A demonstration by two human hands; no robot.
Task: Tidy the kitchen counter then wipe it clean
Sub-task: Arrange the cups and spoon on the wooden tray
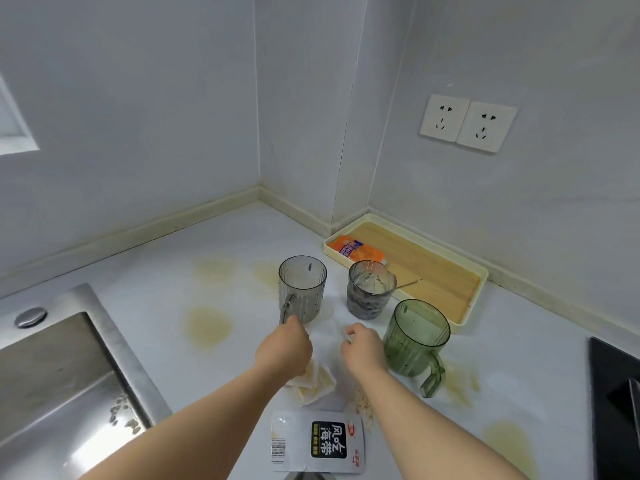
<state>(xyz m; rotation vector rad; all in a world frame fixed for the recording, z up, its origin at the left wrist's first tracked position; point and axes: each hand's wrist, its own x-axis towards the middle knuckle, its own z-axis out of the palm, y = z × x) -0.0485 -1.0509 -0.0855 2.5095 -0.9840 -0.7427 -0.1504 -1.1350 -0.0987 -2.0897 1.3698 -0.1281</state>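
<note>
My left hand (285, 344) reaches forward with its fingers curled away from view, its tip right at the handle of the grey ribbed mug (303, 289); whether it grips the handle I cannot tell. My right hand (363, 348) hovers beside the green mug (415, 337), fingers curled and pinching a small pale scrap of clear wrapper (346, 336). A crumpled tissue (313, 381) lies under my left wrist. An opened white snack packet (317, 441) lies nearest me. Yellowish stains (207, 329) mark the white counter (156, 306).
A dark patterned glass (370, 289) holds a wrapper and a thin stick. Behind it a cream tray (478, 271) with a wooden base carries an orange packet (353, 249). A steel sink (52, 375) is left, a black cooktop (616, 393) right. Crumbs (360, 407) lie by my right forearm.
</note>
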